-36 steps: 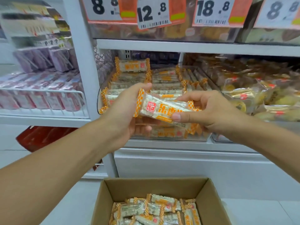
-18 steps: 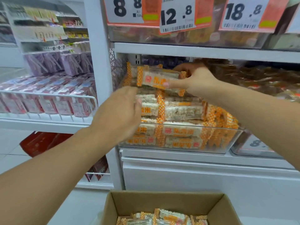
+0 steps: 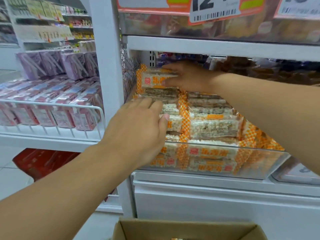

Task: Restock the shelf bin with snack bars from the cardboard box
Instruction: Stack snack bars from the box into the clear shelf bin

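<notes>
A clear plastic shelf bin holds several snack bars in white wrappers with orange checkered ends. My right hand reaches deep into the bin's back left corner and grips one snack bar between thumb and fingers, on top of the stack. My left hand lies flat with straight fingers on the bars at the bin's front left. The cardboard box sits below at the bottom edge; its contents are almost out of view.
A white shelf upright stands just left of the bin. Left of it, a wire-fronted shelf carries pink and purple packs. Price tags hang from the shelf above. Another clear bin sits to the right.
My right hand has carried the snack bar further back and left onto the stack. My left hand has moved forward onto the bars. The view has moved closer and the box has slipped lower.
</notes>
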Action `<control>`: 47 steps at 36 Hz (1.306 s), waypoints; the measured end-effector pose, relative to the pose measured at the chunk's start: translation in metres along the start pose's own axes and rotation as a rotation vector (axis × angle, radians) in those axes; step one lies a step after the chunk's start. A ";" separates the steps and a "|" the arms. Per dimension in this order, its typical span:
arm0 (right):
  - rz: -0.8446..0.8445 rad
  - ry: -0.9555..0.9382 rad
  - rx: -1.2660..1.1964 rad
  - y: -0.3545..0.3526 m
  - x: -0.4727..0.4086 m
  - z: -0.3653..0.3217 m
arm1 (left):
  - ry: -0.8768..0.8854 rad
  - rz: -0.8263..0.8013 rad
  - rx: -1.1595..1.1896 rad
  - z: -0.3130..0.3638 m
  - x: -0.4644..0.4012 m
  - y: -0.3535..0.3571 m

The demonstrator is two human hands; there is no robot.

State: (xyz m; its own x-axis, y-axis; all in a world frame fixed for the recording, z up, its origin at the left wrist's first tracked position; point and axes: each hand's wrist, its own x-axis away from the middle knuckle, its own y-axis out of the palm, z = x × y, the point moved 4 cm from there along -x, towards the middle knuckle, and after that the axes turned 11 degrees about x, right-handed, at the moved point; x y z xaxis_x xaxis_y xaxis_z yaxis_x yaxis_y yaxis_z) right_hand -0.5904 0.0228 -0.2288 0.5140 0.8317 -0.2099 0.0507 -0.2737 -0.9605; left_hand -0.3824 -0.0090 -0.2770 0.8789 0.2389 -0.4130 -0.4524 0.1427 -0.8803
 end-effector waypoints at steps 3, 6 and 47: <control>0.005 -0.008 0.040 0.005 0.000 -0.001 | -0.008 0.008 -0.004 0.002 -0.001 0.002; 0.007 -0.004 0.095 0.007 0.002 -0.004 | -0.013 0.016 -0.010 0.002 -0.002 0.003; 0.825 0.173 -0.401 0.063 0.294 -0.038 | 0.193 -0.411 0.080 0.037 0.103 0.046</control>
State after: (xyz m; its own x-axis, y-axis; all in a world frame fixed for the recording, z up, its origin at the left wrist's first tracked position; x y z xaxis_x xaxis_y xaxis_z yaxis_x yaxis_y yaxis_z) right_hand -0.4037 0.2315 -0.3442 0.6379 0.2252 -0.7365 -0.1118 -0.9191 -0.3779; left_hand -0.3181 0.0578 -0.3510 0.9965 -0.0350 -0.0756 -0.0637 0.2639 -0.9624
